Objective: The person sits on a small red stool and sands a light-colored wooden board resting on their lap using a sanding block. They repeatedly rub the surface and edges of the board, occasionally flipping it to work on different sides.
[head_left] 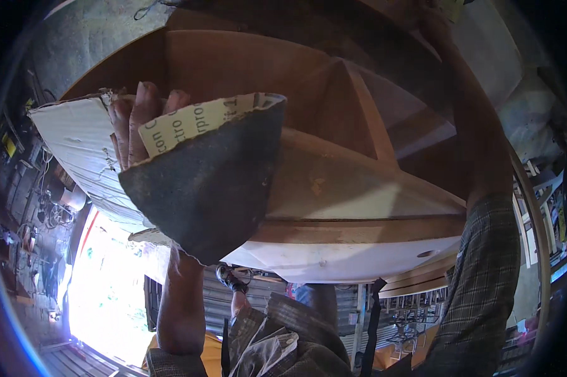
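My left hand [142, 122] grips a bent sheet of sandpaper [208, 182], its dark grit side towards me and its yellow printed backing curling over at the top. Against the same hand lies a white, ragged-edged piece of cardboard [82, 141], and the fingers show between the two. Behind them is a wooden boat hull [359, 195] with open, brown inner compartments. Across the hull stretches my right arm, ending in my right hand [434, 28] at the top edge. A small yellowish patch shows beside that hand, but its fingers are too dark to make out.
A wooden divider [368, 113] rises inside the hull. Below the hull's pale side is corrugated metal [208, 289]. Bright daylight enters through an opening [104, 283] at lower left. Cluttered tools and cables [29, 232] line the left, and timber pieces [538, 220] stand at the right.
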A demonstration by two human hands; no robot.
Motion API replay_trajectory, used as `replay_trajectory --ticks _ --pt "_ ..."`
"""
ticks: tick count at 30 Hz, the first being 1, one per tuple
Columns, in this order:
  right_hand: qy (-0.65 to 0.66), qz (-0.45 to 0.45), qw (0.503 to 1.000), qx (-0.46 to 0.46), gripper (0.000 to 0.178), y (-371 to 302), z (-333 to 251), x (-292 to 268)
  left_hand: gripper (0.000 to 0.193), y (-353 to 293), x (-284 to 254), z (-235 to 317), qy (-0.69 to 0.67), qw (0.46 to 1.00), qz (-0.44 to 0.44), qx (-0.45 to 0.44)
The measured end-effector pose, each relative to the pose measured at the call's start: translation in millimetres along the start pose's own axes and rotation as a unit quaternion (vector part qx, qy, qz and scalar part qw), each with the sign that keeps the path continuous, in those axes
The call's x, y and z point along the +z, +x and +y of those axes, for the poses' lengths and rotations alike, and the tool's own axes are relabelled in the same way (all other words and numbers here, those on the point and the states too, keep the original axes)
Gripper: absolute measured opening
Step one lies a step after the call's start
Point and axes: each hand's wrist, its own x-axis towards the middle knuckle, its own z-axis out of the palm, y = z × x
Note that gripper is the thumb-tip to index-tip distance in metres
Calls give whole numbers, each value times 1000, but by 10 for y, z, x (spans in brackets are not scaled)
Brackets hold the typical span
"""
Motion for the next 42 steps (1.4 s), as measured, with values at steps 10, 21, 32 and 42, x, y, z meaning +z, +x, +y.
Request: replay_trajectory --ticks 10,21,32,42 --pt "84 3 986 145 46 -11 -100 -334 58 -81 -80 24 -2 1000 -19 3" --pt "164 7 951 262 53 141 -165 -509 60 -99 -136 41 4 999 -38 9" --pt "116 84 897 419 53 46 31 -751 62 -43 -114 58 -8 1000 -18 22" --pt "249 72 951 170 21 -522 -297 -1805 64 -33 -37 12 -55 995 51 58"
